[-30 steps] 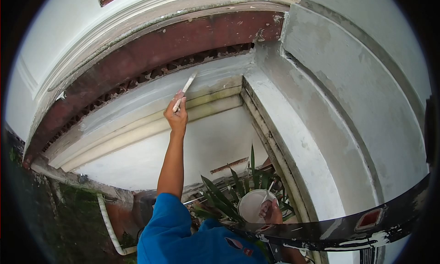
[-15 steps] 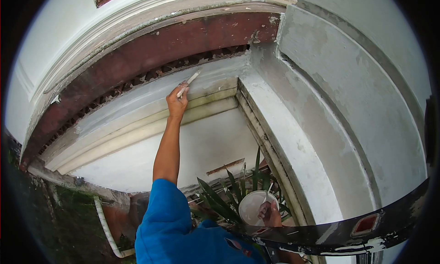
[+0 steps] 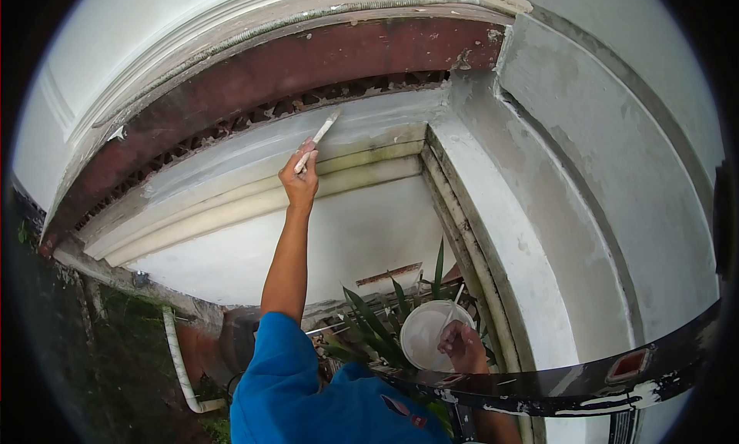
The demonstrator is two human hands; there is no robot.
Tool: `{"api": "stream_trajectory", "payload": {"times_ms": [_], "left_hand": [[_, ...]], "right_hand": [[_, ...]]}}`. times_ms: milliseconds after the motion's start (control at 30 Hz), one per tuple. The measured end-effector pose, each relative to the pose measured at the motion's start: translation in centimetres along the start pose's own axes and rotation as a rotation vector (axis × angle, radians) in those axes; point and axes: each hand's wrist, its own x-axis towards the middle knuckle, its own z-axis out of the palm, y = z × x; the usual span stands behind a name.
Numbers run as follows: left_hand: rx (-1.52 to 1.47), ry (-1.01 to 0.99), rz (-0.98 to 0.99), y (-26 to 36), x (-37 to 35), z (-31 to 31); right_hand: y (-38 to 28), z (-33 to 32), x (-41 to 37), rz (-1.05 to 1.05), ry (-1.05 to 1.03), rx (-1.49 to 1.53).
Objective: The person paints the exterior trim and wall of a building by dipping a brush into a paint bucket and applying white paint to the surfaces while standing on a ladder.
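Down at the bottom edge, closest in, we've got the blue sleeve of the person's shirt, and across the lower right a dark curved strip streaked with white paint. Just above that strip sits the right hand, fingers curled over the near rim of a white bucket, gripping it, with a thin pale stick poking up from the far rim. Long green plant leaves fan out right beside and behind the bucket, and off to the lower left a white pipe bends along the mossy ground. Up goes the left arm, fully stretched, and the left hand has its fingers closed tight on the handle of a paintbrush. The paintbrush angles up and to the right, its paint-coated tip touching the grey-white ledge just under a row of dark gaps. Below that ledge run yellowed stepped mouldings, stained green near the corner. Beyond the tip, a red-brown band arcs across the top, chipped at its right end, where it meets the patchy grey-white column running down the right side.
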Motion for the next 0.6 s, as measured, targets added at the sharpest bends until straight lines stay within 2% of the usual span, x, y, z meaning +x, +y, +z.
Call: {"api": "stream_trajectory", "payload": {"times_ms": [133, 233, 400, 600], "left_hand": [[-0.105, -0.078, 0.041, -1.2, 1.7, 4.7], [-0.092, -0.115, 0.047, -2.4, 2.6, 5.1], [0.034, -0.086, -0.02, -4.1, 4.0, -0.6], [0.207, -0.051, 0.035, -4.0, 4.1, -7.9]], "right_hand": [[-0.4, 0.9, 0.2, -0.022, -0.015, -0.024], [0.1, 0.9, 0.2, -0.033, -0.04, -0.037], [0.7, 0.7, 0.6, 0.013, -0.041, -0.04], [1.4, 0.7, 0.8, 0.07, -0.025, -0.026]]}}
